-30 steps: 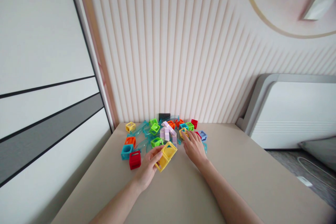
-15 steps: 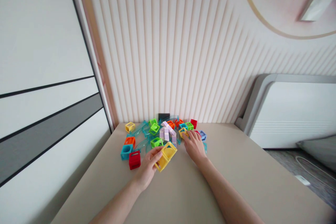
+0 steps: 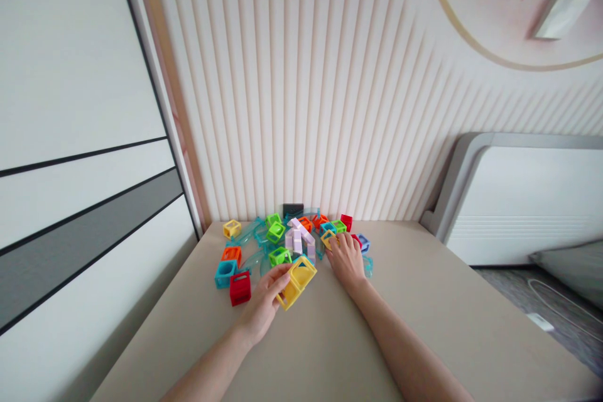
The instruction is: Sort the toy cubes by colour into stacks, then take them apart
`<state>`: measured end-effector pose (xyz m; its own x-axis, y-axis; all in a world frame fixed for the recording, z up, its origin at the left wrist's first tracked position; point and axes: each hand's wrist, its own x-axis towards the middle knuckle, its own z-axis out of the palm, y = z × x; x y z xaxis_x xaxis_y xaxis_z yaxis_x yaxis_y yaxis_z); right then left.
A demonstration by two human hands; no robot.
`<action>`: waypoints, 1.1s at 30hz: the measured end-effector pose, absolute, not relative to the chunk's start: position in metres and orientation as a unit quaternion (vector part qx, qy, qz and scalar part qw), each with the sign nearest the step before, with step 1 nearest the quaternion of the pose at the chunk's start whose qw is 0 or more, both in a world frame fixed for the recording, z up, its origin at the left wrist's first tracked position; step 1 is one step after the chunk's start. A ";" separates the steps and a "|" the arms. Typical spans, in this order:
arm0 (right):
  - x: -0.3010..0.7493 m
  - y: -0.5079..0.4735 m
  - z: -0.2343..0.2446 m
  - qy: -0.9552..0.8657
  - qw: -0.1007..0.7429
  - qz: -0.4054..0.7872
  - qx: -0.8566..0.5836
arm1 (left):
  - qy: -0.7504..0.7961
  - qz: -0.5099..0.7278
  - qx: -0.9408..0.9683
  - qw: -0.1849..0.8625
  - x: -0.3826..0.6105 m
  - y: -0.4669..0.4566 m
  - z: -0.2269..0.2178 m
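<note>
Scarcely altered over the last second, the hands stay apart: the left hand (image 3: 266,296) grips a yellow double block (image 3: 296,284) over the surface (image 3: 325,352); the right hand (image 3: 347,260) touches a single yellow cube (image 3: 325,239), its hold unclear. Both yellow pieces remain separate.

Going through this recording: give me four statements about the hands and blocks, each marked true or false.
1. The left hand holds a yellow piece. True.
2. The right hand holds up a green cube. False: it is at a yellow cube.
3. A turquoise cube sits between an orange cube and a red cube. True.
4. The black block lies at the near edge of the table. False: it is at the far side, by the ribbed wall.
</note>
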<state>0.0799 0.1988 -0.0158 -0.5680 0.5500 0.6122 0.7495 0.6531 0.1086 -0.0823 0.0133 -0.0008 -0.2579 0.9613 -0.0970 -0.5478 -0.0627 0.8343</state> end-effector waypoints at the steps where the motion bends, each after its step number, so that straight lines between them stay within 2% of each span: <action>1: 0.080 0.200 -0.016 -0.866 0.277 -0.180 -0.376 | 0.402 0.683 0.256 0.553 -0.082 0.013 0.000; 8: 0.083 0.209 -0.023 -0.860 0.307 -0.148 -0.380 | 0.404 0.687 0.255 0.548 -0.083 0.013 -0.003; 19: 0.082 0.213 -0.029 -0.828 0.425 -0.063 -0.361 | 0.397 0.693 0.245 0.550 -0.083 0.014 -0.005; 26: 0.089 0.210 -0.025 -0.820 0.494 -0.024 -0.288 | 0.349 0.738 0.210 0.538 -0.083 0.017 -0.002; 33: 0.089 0.185 -0.021 -0.813 0.537 0.083 -0.209 | 0.317 0.770 0.209 0.513 -0.088 0.017 -0.007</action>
<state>0.0891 0.1853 -0.0215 -0.3357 0.4289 0.8387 0.2514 0.8988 -0.3590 -0.0879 0.0172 -0.0075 -0.3857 0.9226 -0.0036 -0.6583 -0.2724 0.7018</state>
